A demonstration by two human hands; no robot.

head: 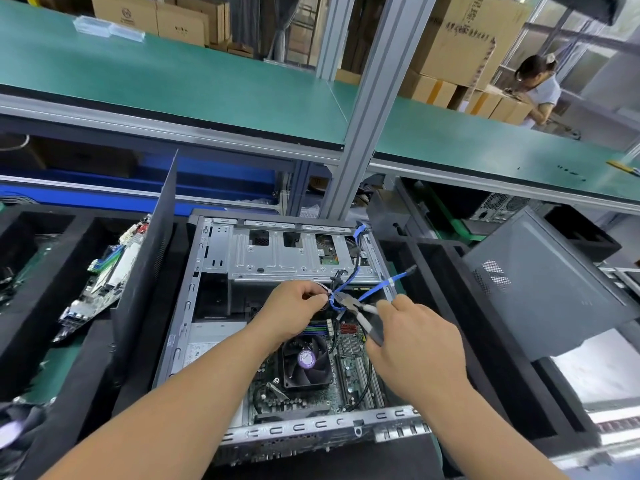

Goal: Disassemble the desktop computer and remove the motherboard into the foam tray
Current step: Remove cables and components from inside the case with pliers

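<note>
I've got the case (277, 258) open but the motherboard (349, 355) still sits inside under its fan (306, 360), while my left hand (294, 311) pinches the blue cables (377, 289) and my right hand (415, 341) grips pliers (360, 313) at them, the foam tray (79, 344) waiting beside.

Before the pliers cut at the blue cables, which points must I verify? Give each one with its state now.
1. Left hand pinches the cable bundle beside the pliers' tip: ok.
2. Right hand grips the pliers by the handles: ok.
3. Plier tip sits at the blue cables, on a tie and not a wire: cannot tell.
4. Left fingertips clear of the cutting edge: cannot tell, they are very close.
5. Motherboard still in the case, with the cooler fan on it: ok.
</note>
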